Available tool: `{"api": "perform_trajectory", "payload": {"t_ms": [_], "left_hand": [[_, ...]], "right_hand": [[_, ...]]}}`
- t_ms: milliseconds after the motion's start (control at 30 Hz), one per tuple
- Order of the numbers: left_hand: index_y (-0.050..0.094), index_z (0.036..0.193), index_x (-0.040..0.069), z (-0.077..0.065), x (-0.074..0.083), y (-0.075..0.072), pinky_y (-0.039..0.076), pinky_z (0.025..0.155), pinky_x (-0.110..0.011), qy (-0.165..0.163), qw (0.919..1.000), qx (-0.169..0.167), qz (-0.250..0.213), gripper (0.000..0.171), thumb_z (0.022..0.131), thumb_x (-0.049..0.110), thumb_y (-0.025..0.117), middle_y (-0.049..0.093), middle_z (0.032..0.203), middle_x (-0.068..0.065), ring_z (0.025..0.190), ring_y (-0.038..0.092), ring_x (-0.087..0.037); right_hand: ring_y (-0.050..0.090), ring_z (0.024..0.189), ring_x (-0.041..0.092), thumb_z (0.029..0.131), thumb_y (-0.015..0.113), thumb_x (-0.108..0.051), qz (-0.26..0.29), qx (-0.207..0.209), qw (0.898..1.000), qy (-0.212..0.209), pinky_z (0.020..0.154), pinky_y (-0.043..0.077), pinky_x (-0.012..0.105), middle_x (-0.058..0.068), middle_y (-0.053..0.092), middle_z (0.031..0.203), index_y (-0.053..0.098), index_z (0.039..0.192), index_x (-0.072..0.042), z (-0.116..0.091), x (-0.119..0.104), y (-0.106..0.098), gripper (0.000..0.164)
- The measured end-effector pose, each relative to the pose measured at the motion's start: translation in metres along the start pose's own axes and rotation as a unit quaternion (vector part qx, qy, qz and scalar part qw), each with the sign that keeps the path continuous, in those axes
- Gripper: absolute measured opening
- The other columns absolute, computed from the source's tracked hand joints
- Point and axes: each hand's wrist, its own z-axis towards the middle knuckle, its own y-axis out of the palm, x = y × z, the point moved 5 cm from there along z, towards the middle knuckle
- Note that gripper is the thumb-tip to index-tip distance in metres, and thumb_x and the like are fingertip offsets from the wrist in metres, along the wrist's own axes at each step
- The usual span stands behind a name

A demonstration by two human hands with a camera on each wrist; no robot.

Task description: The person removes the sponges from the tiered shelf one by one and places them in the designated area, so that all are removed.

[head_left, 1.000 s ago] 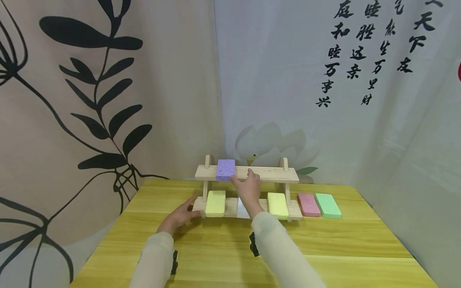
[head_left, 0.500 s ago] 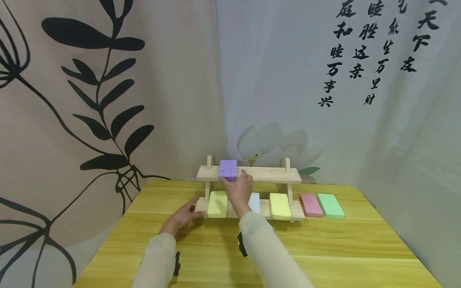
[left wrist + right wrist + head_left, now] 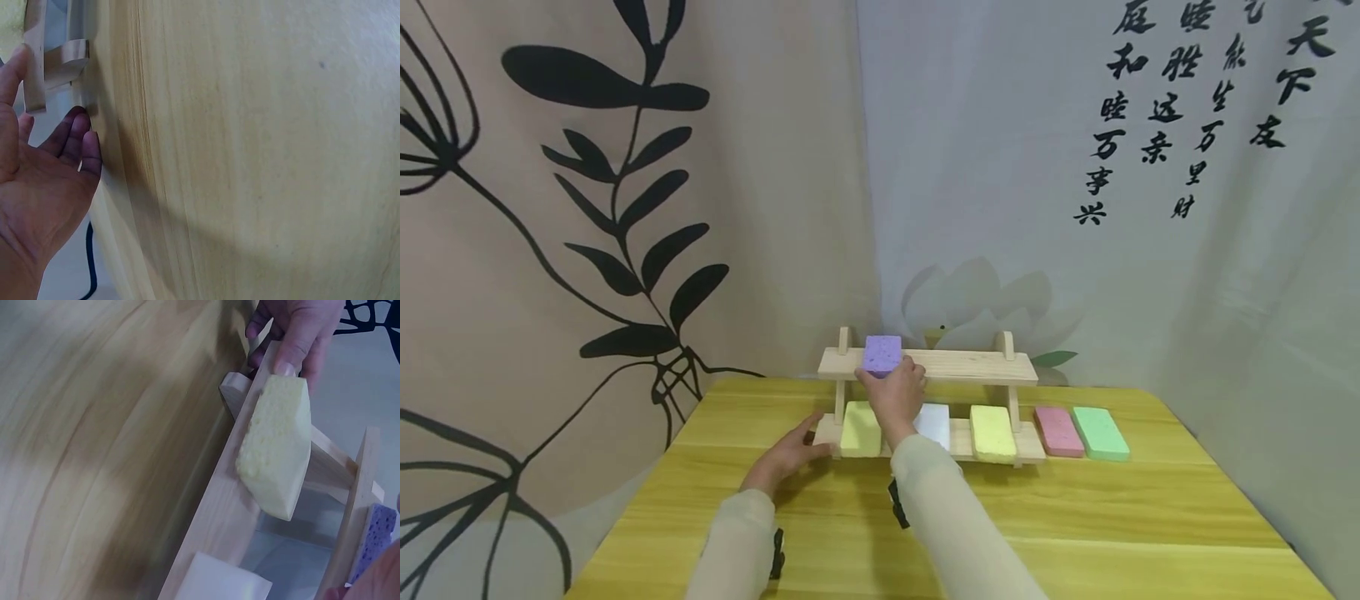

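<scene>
A two-tier wooden shelf (image 3: 970, 365) stands on the table. On its upper board, left of the middle, sits a purple sponge (image 3: 882, 353). My right hand (image 3: 897, 398) pinches it, thumb at its lower left and fingers at its right side. My left hand (image 3: 786, 457) holds the left end of the lower board, and the right wrist view shows the thumb (image 3: 286, 367) on that end. Along the lower board lean a yellow sponge (image 3: 861, 430), a white block (image 3: 934, 423) partly behind my right arm, and another yellow sponge (image 3: 992, 433).
Right of the shelf, a pink sponge (image 3: 1059, 432) and a green sponge (image 3: 1101, 433) lie side by side on the wooden table (image 3: 1120, 517). A printed curtain (image 3: 775, 208) hangs close behind. A dark cable (image 3: 91, 269) shows past the table edge.
My right hand has moved left along the upper board to the purple sponge, uncovering the white block below. The left hand stays on the shelf's end. The head view has shifted slightly.
</scene>
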Motion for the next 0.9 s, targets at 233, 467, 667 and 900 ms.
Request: {"api": "perform_trajectory", "payload": {"t_ms": [233, 467, 667, 900], "left_hand": [[0.023, 0.159, 0.014, 0.001, -0.003, 0.002, 0.039, 0.103, -0.06, -0.002, 1.0, 0.001, -0.004, 0.087, 0.091, 0.037, 0.073, 0.044, 0.144, -0.029, 0.13, 0.045, -0.045], [0.022, 0.159, 0.012, 0.001, -0.003, 0.001, 0.04, 0.102, -0.06, -0.003, 0.9999, 0.003, -0.013, 0.088, 0.091, 0.035, 0.073, 0.047, 0.14, -0.027, 0.126, 0.048, -0.043], [0.019, 0.159, 0.014, -0.003, 0.002, 0.002, 0.041, 0.099, -0.062, -0.008, 0.9999, 0.003, -0.006, 0.088, 0.092, 0.036, 0.071, 0.046, 0.142, -0.027, 0.127, 0.047, -0.045], [0.018, 0.16, 0.013, -0.003, 0.003, 0.003, 0.041, 0.099, -0.062, -0.006, 0.9998, -0.002, 0.021, 0.089, 0.093, 0.041, 0.07, 0.042, 0.144, -0.03, 0.129, 0.044, -0.047]], "right_hand": [[0.051, 0.102, 0.035, 0.074, 0.084, -0.048, -0.013, 0.005, 1.0, -0.004, 0.085, 0.047, 0.049, 0.02, 0.053, 0.111, 0.056, 0.123, 0.005, 0.005, 0.004, 0.0, 0.077], [0.05, 0.103, 0.033, 0.076, 0.082, -0.042, 0.01, -0.01, 1.0, -0.005, 0.085, 0.047, 0.047, 0.019, 0.052, 0.112, 0.055, 0.127, 0.005, 0.006, 0.008, 0.0, 0.074], [0.05, 0.104, 0.034, 0.076, 0.082, -0.036, 0.032, -0.015, 0.999, -0.013, 0.087, 0.047, 0.047, 0.02, 0.053, 0.113, 0.056, 0.127, 0.006, 0.007, 0.011, -0.01, 0.071], [0.052, 0.103, 0.033, 0.076, 0.081, -0.037, 0.045, -0.022, 0.999, -0.016, 0.084, 0.048, 0.046, 0.019, 0.054, 0.114, 0.058, 0.126, 0.003, 0.011, 0.016, -0.027, 0.069]]}}
